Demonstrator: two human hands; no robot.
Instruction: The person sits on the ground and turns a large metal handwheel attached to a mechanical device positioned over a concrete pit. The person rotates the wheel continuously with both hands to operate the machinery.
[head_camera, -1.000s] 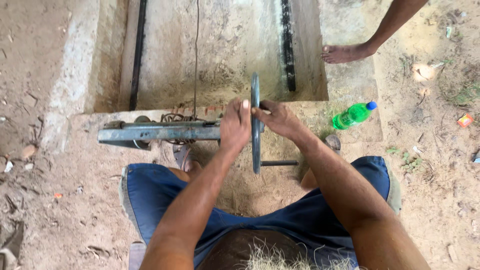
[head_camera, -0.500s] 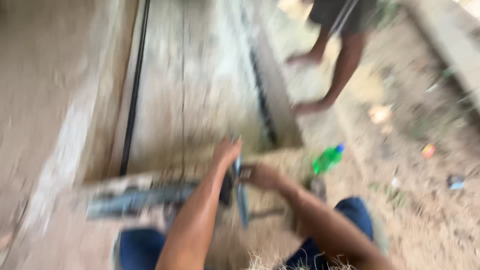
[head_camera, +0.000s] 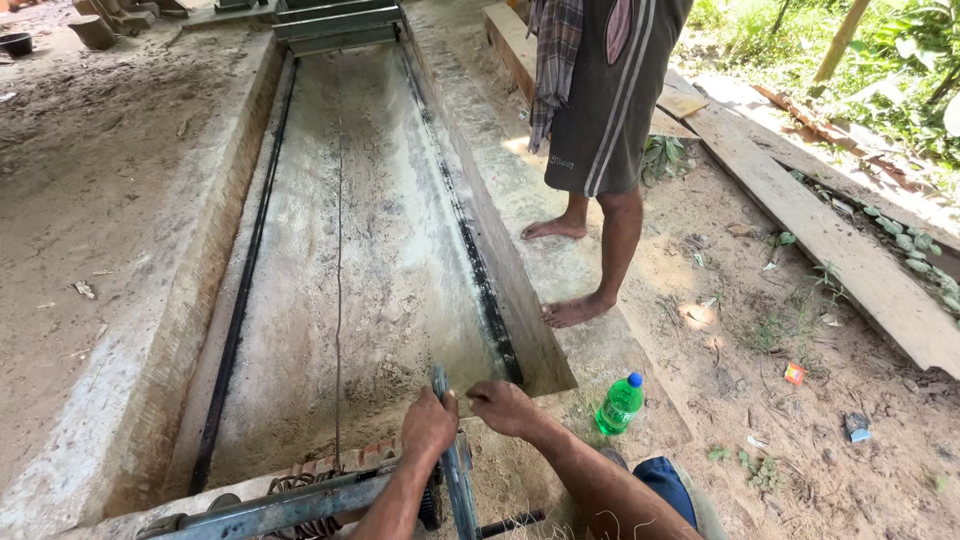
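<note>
A thin metal wheel (head_camera: 455, 470) stands on edge at the near end of a long concrete trough (head_camera: 340, 250). My left hand (head_camera: 430, 425) is closed over the wheel's rim from the left. On the rim's right side, my right hand (head_camera: 505, 405) grips it near the top. A grey metal bar (head_camera: 285, 505) with coiled wire runs left from the wheel's hub. A thin wire (head_camera: 338, 300) stretches down the middle of the trough.
A barefoot person (head_camera: 600, 150) stands on the trough's right wall. A green bottle with a blue cap (head_camera: 620, 403) stands on the dirt right of my hands. Wooden planks (head_camera: 830, 240) lie at the right. Two black rails (head_camera: 240, 300) line the trough floor.
The view has tilted up from my lap to show the whole trough and the standing person. Both hands stay on the wheel rim.
</note>
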